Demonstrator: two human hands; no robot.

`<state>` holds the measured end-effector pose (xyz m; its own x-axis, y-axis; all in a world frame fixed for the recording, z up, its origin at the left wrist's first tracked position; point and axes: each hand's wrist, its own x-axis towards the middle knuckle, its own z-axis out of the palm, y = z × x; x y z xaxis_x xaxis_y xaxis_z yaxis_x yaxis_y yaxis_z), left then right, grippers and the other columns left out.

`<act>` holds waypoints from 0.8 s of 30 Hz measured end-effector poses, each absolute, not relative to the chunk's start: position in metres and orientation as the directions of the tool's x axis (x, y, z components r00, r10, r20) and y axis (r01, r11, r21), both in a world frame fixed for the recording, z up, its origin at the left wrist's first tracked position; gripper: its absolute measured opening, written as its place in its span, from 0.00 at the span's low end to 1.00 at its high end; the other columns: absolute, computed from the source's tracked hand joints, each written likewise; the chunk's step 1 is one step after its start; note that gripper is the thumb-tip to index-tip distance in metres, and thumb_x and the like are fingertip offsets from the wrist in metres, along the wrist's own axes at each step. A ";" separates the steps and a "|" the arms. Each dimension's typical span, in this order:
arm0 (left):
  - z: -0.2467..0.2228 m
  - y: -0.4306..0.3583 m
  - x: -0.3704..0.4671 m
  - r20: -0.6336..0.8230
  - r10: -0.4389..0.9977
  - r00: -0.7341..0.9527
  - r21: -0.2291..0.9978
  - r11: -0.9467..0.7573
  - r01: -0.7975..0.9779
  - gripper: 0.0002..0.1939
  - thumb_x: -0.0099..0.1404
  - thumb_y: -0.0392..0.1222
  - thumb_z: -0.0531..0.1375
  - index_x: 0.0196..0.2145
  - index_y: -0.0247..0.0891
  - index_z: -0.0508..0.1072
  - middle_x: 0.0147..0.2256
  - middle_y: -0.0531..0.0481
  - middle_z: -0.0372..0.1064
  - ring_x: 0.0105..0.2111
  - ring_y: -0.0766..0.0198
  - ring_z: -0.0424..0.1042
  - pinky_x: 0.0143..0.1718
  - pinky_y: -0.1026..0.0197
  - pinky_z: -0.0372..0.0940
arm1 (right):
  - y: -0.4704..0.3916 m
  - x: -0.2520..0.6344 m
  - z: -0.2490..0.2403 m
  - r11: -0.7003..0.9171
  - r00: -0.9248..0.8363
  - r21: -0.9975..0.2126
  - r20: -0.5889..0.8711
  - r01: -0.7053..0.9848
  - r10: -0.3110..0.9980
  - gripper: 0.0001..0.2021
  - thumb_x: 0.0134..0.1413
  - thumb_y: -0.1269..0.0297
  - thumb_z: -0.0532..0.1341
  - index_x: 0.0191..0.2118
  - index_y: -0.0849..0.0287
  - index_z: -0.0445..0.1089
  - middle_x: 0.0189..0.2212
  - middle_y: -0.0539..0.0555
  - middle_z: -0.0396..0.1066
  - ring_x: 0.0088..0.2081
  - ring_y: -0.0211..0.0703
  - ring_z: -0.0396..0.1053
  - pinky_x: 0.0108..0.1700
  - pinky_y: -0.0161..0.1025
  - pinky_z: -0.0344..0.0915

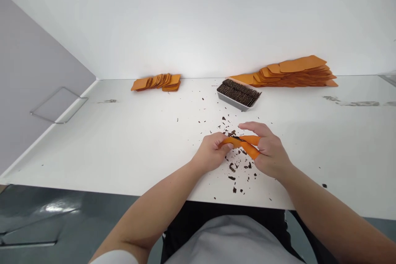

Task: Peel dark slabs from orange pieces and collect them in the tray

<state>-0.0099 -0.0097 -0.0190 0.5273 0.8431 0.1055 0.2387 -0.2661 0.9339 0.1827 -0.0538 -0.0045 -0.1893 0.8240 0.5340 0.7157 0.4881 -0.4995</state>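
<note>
Bench (pixel 123 144) carries larger orange stack (pixel 297 72) back right, smaller orange stack (pixel 157 81) back left; which is finished, cannot tell. Tray (pixel 230 101) between them looks nearly full of dark strips (pixel 239 91). Left hand (pixel 212 151): grip narrow, pinching orange piece (pixel 232 142), seemingly mid-work. Right hand (pixel 272 152): orange finger covers (pixel 251 150) at piece's dark edge, pinch unclear. Dark flakes (pixel 232 167) shed around.

Tabletop (pixel 139 132): bright, evenly lit; shadows soft, faint.
Wall (pixel 194 29): brightest just above back edge's middle.
Floor (pixel 99 214): dim; glare patch below front edge, toward left corner.
Right forearm (pixel 324 204): wide-angle stretch.
</note>
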 end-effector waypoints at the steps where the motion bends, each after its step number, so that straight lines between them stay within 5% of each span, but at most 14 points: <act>1: -0.019 -0.010 -0.010 0.109 0.841 0.529 0.934 -0.270 0.236 0.05 0.64 0.37 0.57 0.32 0.37 0.73 0.29 0.52 0.68 0.31 0.65 0.66 0.34 0.62 0.61 | -0.054 0.183 -0.004 0.487 -0.194 -0.495 0.529 0.720 0.826 0.11 0.59 0.70 0.57 0.33 0.56 0.77 0.52 0.56 0.70 0.52 0.52 0.67 0.46 0.50 0.74; 6: -0.016 -0.010 -0.010 0.092 0.845 0.527 0.941 -0.247 0.231 0.06 0.64 0.37 0.56 0.31 0.37 0.71 0.29 0.53 0.68 0.30 0.66 0.66 0.32 0.62 0.61 | -0.053 0.186 -0.005 0.456 -0.158 -0.514 0.521 0.727 0.839 0.10 0.58 0.68 0.58 0.39 0.55 0.77 0.51 0.57 0.70 0.50 0.52 0.70 0.46 0.52 0.74; 14: -0.017 -0.011 -0.010 0.058 0.841 0.538 0.966 -0.184 0.183 0.05 0.63 0.36 0.57 0.29 0.36 0.70 0.28 0.53 0.67 0.29 0.67 0.64 0.32 0.63 0.59 | -0.053 0.184 -0.009 0.500 -0.260 -0.393 0.523 0.772 0.812 0.11 0.57 0.71 0.56 0.31 0.59 0.75 0.54 0.59 0.67 0.55 0.58 0.64 0.47 0.56 0.73; 20: -0.020 -0.011 -0.010 0.049 0.865 0.499 0.979 -0.140 0.146 0.05 0.64 0.37 0.57 0.31 0.36 0.70 0.29 0.53 0.67 0.29 0.67 0.65 0.32 0.63 0.60 | -0.060 0.177 -0.003 0.412 -0.036 -0.469 0.625 0.781 0.780 0.21 0.58 0.67 0.59 0.57 0.52 0.65 0.52 0.58 0.67 0.52 0.56 0.68 0.47 0.55 0.73; 24: -0.022 -0.010 -0.009 0.090 0.866 0.491 0.978 -0.170 0.122 0.06 0.65 0.38 0.57 0.31 0.36 0.71 0.29 0.52 0.67 0.30 0.66 0.65 0.33 0.63 0.60 | -0.061 0.177 -0.002 0.424 -0.077 -0.456 0.604 0.782 0.793 0.21 0.57 0.65 0.60 0.56 0.53 0.65 0.53 0.60 0.66 0.54 0.58 0.66 0.48 0.55 0.72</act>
<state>-0.0092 -0.0100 -0.0225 0.4911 0.8665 0.0897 0.1215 -0.1701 0.9779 0.1771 -0.0606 -0.0024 -0.0775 0.7931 0.6042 0.7823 0.4240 -0.4563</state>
